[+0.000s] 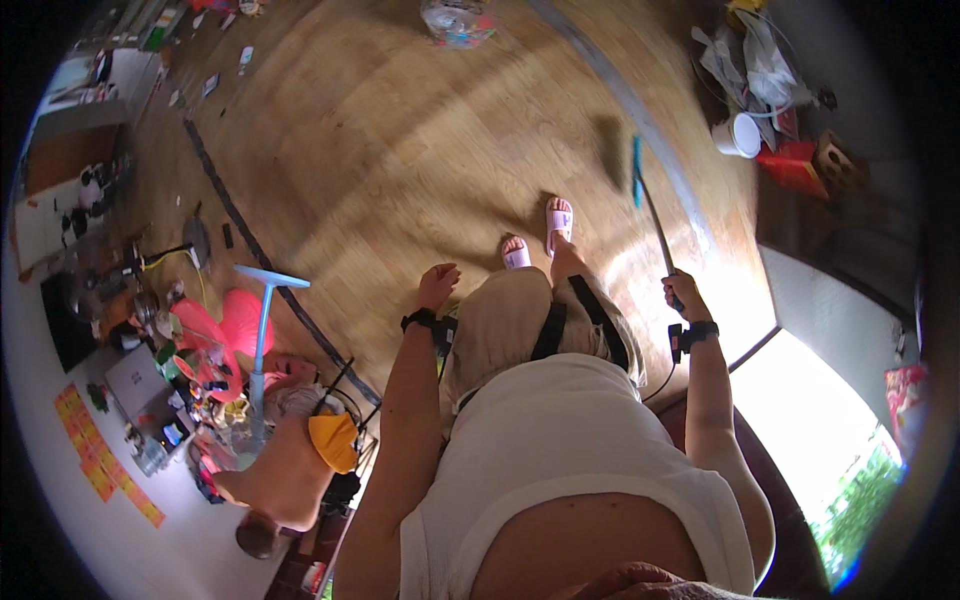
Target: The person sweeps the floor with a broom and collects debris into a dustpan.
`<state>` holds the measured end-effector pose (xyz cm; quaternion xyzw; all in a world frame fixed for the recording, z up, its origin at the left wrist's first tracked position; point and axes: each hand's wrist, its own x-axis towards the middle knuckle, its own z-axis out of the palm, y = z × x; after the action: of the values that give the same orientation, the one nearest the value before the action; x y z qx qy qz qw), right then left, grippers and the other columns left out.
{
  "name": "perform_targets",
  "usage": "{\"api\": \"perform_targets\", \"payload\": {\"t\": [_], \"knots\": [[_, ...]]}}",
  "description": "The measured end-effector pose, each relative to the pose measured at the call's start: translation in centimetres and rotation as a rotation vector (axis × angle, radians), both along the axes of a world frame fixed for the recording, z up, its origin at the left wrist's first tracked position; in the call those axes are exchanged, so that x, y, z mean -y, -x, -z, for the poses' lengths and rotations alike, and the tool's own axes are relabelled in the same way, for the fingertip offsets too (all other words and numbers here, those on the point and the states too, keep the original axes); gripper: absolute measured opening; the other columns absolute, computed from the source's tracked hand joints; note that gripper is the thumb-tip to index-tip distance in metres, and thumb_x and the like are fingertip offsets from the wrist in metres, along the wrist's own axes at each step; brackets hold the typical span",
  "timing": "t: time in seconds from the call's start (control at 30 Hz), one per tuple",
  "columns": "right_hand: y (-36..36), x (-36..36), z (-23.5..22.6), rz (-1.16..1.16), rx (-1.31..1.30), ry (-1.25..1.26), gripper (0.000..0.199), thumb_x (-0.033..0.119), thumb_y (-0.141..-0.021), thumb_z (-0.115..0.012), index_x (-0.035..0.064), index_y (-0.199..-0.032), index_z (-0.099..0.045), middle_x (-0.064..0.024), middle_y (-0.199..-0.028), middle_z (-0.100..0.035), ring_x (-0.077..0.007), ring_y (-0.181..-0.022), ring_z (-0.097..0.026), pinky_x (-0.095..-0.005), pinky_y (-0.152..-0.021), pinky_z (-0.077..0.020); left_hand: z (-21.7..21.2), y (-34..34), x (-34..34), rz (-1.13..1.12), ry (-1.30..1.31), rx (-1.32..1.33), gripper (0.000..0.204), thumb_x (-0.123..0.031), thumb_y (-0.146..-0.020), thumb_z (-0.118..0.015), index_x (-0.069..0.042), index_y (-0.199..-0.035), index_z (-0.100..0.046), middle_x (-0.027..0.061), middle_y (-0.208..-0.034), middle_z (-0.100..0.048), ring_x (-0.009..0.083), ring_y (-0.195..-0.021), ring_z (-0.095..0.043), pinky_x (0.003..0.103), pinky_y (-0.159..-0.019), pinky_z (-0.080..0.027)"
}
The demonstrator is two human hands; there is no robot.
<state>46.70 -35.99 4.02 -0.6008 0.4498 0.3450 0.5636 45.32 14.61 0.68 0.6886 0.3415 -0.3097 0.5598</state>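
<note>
the right hand (683, 293) is closed around the top end of a long thin broom handle (655, 228), fingers wrapped over it, with a black band on the wrist just below. the handle slants up and away from the hand across the wooden floor (400, 130) to a teal broom head (637, 168), which sits on the boards beside a pale grey strip running diagonally over the floor; a dark blurred shadow lies just left of the head. the left hand (437, 285) hangs free at the person's side, fingers loosely curled and holding nothing, also with a black band at the wrist. between the two hands the person's feet in pink slippers (540, 235) stand on the floor, the right one a little ahead of the left, below beige shorts and a white top. to the far right, near the wall, stand a white bucket (740, 134) and a red box (793, 165), with crumpled plastic bags just above them, well apart from the broom head. at the lower left a light blue t-shaped stand (263, 330) rises from a cluttered heap of pink, yellow and mixed small items. at the top edge a clear plastic bag (458, 22) of coloured things lies on the floor, far from both hands
</note>
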Motion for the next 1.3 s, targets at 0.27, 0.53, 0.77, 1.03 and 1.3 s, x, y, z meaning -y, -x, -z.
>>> {"api": "perform_targets", "payload": {"t": [0.27,0.53,0.77,1.03,1.3], "knots": [[-5.3,2.9,9.3,-0.484,0.572,-0.262,0.007,0.005,-0.081,-0.05,-0.0022,-0.083,-0.051,-0.0026,-0.061,-0.05,-0.0115,-0.053,-0.049,-0.0225,-0.048,-0.0403,0.2,1.3,1.6,-0.188,-0.072,0.061,0.032,-0.02,-0.081,-0.057,0.001,-0.106,-0.055,0.0072,-0.091,-0.062,0.0138,-0.081,-0.058,0.027,-0.069,-0.047],[-15.5,-10.4,5.9,-0.483,-0.017,-0.473,0.014,0.008,-0.079,-0.052,0.0026,-0.067,-0.05,-0.0051,-0.056,-0.051,-0.0156,-0.048,-0.049,-0.0271,-0.046,-0.0405,-0.6,4.6,6.0,-0.347,-0.218,0.067,0.033,-0.02,-0.081,-0.055,0.004,-0.105,-0.057,0.0099,-0.087,-0.064,0.0156,-0.077,-0.06,0.028,-0.068,-0.047],[-23.2,-4.1,8.5,-0.384,0.081,-0.691,0.014,0.008,-0.081,-0.052,0.0062,-0.067,-0.047,-0.001,-0.055,-0.047,-0.0097,-0.045,-0.045,-0.0213,-0.042,-0.0362,0.0,3.8,9.1,-0.322,-0.137,-0.05,0.039,-0.024,-0.075,-0.059,0.003,-0.103,-0.059,0.0115,-0.091,-0.064,0.0169,-0.079,-0.06,0.03,-0.071,-0.047],[-20.7,2.7,1.1,-0.168,-0.049,-0.371,0.018,0.009,-0.078,-0.052,0.0096,-0.064,-0.041,0.0009,-0.052,-0.042,-0.0072,-0.044,-0.04,-0.0192,-0.042,-0.0345,1.7,-1.2,9.3,-0.355,-0.151,0.07,0.035,-0.023,-0.076,-0.059,0.002,-0.101,-0.059,0.0109,-0.085,-0.064,0.017,-0.076,-0.061,0.029,-0.067,-0.049],[-26.4,-1.8,8.8,-1.02,0.464,-0.25,0.009,0.013,-0.081,-0.05,0.0086,-0.075,-0.054,0.0003,-0.059,-0.051,-0.0098,-0.048,-0.045,-0.0221,-0.042,-0.0343,3.1,-8.8,6.3,-0.26,-0.094,0.154,0.031,-0.022,-0.084,-0.055,0.001,-0.105,-0.056,0.0077,-0.089,-0.062,0.0151,-0.078,-0.058,0.027,-0.068,-0.047]]}}
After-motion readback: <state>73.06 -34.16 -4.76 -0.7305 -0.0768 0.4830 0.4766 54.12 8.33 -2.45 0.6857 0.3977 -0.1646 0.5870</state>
